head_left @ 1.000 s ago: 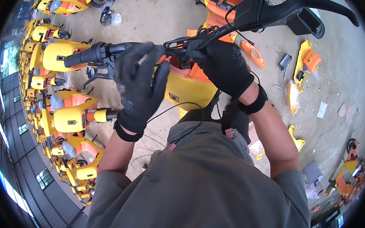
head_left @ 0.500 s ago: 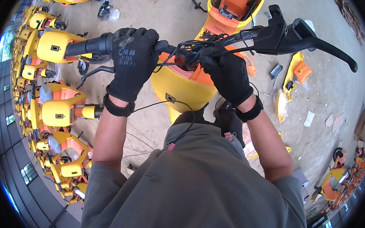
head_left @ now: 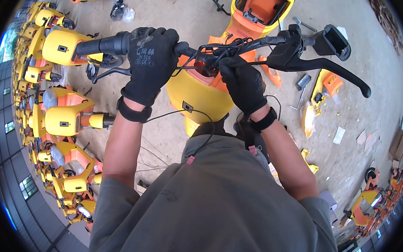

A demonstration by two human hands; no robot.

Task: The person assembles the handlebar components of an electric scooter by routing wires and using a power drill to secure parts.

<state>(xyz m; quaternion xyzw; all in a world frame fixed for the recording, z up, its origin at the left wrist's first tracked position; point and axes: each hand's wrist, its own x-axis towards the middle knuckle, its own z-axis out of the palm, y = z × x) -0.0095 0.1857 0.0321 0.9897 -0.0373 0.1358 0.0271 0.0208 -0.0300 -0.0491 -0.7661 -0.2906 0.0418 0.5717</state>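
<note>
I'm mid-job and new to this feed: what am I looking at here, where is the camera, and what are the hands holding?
This is one fisheye view from a camera on a person's head, looking down, so straight edges bend near the rim. Both hands wear black gloves. The left hand is wrapped around the black handlebar of a yellow and orange scooter. The right hand pinches a bundle of black wires at the bar's middle, beside the brake lever. Loose parts lie on the concrete floor; rows of similar scooters stand at left.

A: Bright, even daylight covers the concrete floor (head_left: 190, 14); shadows are soft and short.

B: Focus is sharp at the centre. Toward the black circular rim, straight lines bend and detail smears slightly.
</note>
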